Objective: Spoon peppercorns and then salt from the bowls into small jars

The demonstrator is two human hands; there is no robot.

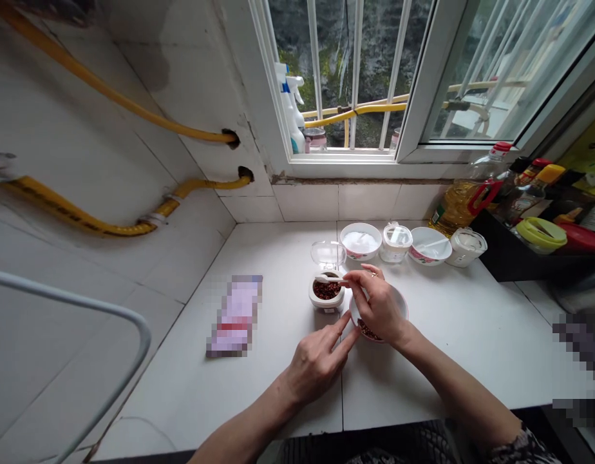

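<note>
My right hand [373,301] pinches the handle of a small white spoon [329,279], whose bowl lies over the mouth of a seasoning jar [328,305]. Dark reddish-brown peppercorn-like grains [326,290] fill the jar, and its clear lid [328,253] stands flipped back. Under my right hand sits a white bowl [402,308] with more of the same grains [368,330]; the hand hides part of it. The fingers of my left hand [318,358] are stretched out, with their tips at the bowl's near left rim.
A blurred purple packet [237,316] lies left of the jar. Along the back stand a bowl of white granules [360,241], a lidded jar [396,242], another bowl [429,246] and another jar [466,247]. An oil bottle [459,200] and a black rack [503,254] of condiments are at right.
</note>
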